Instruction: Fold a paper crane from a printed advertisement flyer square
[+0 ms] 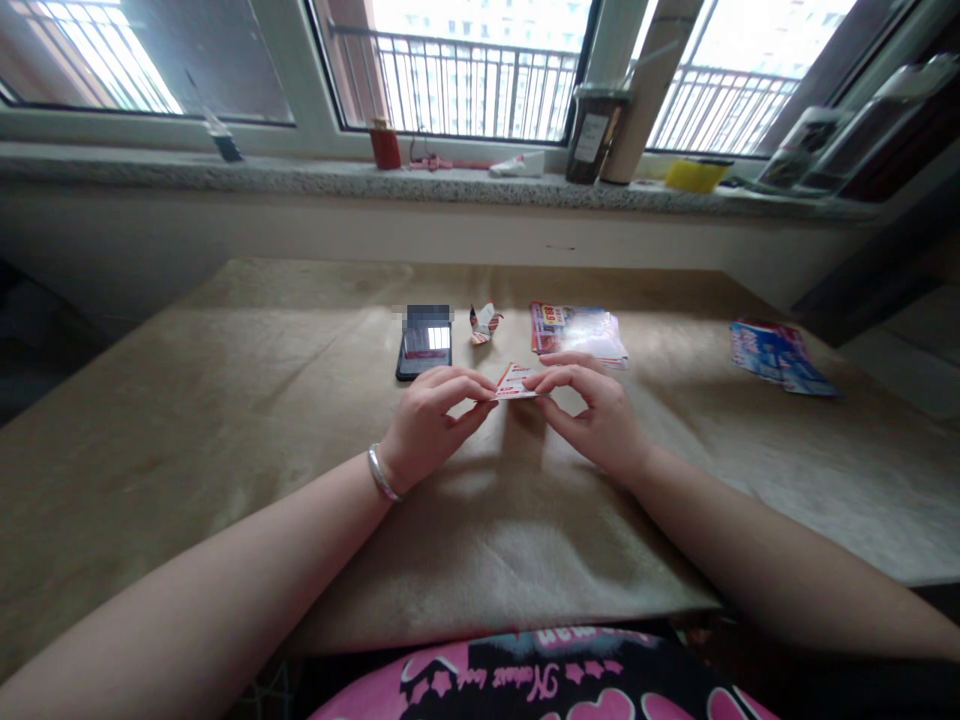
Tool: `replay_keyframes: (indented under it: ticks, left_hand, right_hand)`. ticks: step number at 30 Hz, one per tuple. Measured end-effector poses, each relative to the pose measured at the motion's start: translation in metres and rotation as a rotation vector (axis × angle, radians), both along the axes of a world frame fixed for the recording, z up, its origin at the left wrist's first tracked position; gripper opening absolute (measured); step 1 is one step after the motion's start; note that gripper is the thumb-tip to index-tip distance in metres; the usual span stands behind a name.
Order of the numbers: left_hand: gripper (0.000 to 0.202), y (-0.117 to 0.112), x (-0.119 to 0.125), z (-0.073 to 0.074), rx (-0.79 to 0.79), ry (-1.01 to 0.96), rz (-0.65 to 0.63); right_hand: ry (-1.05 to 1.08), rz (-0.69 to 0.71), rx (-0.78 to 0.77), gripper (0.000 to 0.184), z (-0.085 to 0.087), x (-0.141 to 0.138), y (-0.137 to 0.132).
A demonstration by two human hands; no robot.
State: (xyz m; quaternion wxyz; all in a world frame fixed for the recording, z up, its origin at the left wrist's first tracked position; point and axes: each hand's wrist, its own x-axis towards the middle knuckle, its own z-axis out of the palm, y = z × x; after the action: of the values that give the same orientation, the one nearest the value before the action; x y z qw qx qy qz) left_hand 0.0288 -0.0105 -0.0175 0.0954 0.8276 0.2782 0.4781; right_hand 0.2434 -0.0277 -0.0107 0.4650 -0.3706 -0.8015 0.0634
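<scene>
Between my two hands, a little above the table, is a small piece of folded paper (514,381), white with red print and a pointed top. My left hand (439,420), with a silver bracelet at the wrist, pinches its left corner between thumb and fingers. The right corner is pinched by my right hand (592,410). Just beyond the paper stands a small folded-paper figure (484,323) in white, red and dark colours. A phone (425,345) lies behind my left hand. Behind my right hand rests a stack of printed leaflets (577,330).
A tan cloth covers the table (315,430). More blue leaflets (780,355) lie at the far right. Along the stone windowsill (300,180) stand a red container (385,146), a dark lidded tub (592,135) and a yellow item (697,175).
</scene>
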Motion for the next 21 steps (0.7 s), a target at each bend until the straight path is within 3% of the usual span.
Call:
replay_keyframes:
  ticks: [13,21]
  left_hand:
    - [0.007,0.0003,0.0003,0.0017,0.018,0.021,0.008]
    - [0.0,-0.001,0.0014,-0.0004,0.098,0.278,0.1]
  right_hand:
    - [0.0,0.02,0.028,0.013,0.0023,0.0012,-0.0002]
    - [-0.154,0.04,0.133,0.013,0.0022,-0.0061,-0.0024]
